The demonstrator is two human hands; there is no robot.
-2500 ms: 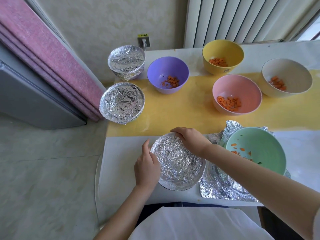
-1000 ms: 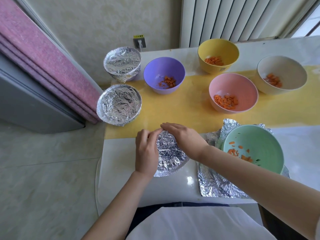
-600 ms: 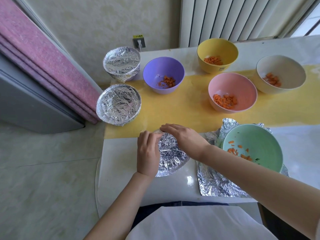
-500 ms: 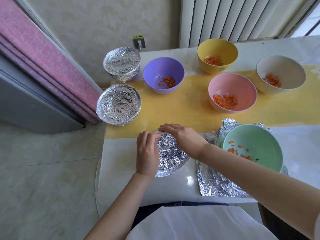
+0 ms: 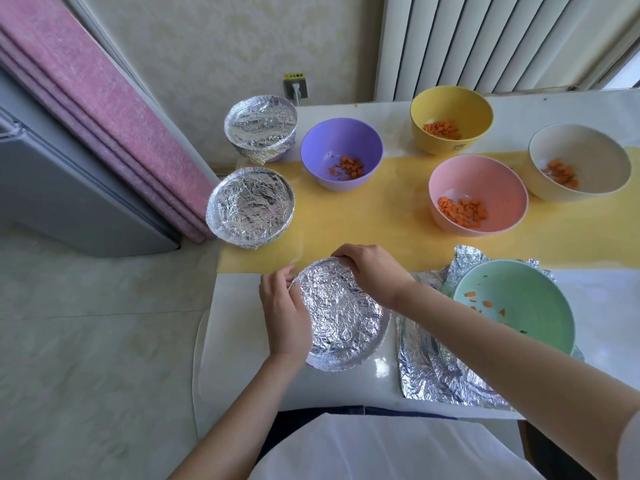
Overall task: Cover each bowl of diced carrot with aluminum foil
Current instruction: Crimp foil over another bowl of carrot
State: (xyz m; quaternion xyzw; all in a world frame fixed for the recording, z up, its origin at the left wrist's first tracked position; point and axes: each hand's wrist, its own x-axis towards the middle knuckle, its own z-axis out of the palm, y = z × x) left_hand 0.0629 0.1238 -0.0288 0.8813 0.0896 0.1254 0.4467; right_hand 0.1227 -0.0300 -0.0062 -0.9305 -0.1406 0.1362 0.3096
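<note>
The left hand curls round the left rim of the front foil-covered bowl, its fingers bent against the foil edge. The right hand reaches in from the right, with its bent fingers clamped over the far rim of the same bowl and gripping the foil there. This bowl stands near the front edge of the table, left of the middle, and touches the near edge of the yellow mat. Its foil is crinkled, sags slightly inward, and is folded down over the rim wherever the rim shows. Its contents are hidden.

By the left edge of the table sits the left covered bowl, and the corner covered bowl is at the far left corner. Both are wrapped in wrinkled foil. To their right, 5 bowls stand uncovered, each with diced carrot inside:
- the purple bowl
- the yellow bowl, near the far edge
- the pink bowl, on the mat
- the green bowl, near the front edge, resting on a loose foil sheet
- the cream bowl, furthest right
</note>
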